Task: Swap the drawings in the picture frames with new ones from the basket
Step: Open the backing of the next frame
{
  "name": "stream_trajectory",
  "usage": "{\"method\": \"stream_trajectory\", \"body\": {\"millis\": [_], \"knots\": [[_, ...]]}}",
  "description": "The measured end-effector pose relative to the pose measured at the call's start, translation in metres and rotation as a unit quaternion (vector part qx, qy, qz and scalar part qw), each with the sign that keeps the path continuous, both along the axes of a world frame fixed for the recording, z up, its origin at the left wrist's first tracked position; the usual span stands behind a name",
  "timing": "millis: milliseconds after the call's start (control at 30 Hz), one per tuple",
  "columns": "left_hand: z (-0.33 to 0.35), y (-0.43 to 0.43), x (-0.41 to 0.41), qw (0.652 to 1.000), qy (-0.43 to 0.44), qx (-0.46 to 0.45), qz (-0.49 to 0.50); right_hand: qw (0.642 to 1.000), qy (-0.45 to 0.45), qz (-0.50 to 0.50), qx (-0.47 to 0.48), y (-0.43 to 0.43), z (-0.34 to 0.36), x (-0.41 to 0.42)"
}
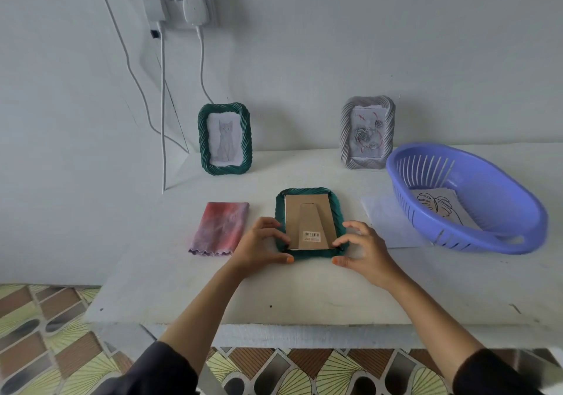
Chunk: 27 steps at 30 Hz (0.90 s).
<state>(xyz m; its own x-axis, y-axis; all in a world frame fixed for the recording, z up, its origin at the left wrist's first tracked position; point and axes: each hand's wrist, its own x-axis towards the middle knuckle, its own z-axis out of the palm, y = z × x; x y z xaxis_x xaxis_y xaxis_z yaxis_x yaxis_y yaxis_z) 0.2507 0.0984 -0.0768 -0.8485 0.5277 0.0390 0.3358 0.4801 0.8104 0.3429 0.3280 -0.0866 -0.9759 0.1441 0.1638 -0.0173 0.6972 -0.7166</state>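
A green picture frame point(309, 192) lies face down on the white table point(304, 291), its brown cardboard back point(307, 212) with stand and barcode sticker facing up. My left hand point(262, 244) grips its lower left corner, fingers curled onto the edge. My right hand point(362, 248) grips the lower right corner in the same way. A second green frame point(225, 139) with a cat drawing stands at the back left. A grey frame point(367, 132) with a rose drawing stands at the back right. The blue basket point(487, 236) on the right holds a leaf drawing point(438, 207).
A folded pink-and-purple cloth point(221, 227) lies left of the flat frame. A white sheet point(387, 221) sits partly under the basket. Cables point(163, 105) hang from a wall socket point(179, 5) at the back left. The table's front edge is near my forearms.
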Motion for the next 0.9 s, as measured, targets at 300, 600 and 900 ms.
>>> {"method": "stream_trajectory", "body": {"millis": [300,600,900], "knots": [[-0.001,0.001,-0.004,1.0,-0.013,0.009,0.005,1.0,-0.004,0.008,-0.004,-0.003,0.004,0.001],[-0.005,0.001,-0.008,0.999,-0.031,-0.005,-0.02,1.0,-0.003,0.017,-0.006,-0.003,0.007,0.002],[0.006,0.014,-0.013,0.987,-0.045,0.092,0.127,0.991,-0.07,0.056,-0.102,0.013,0.027,-0.008]]}}
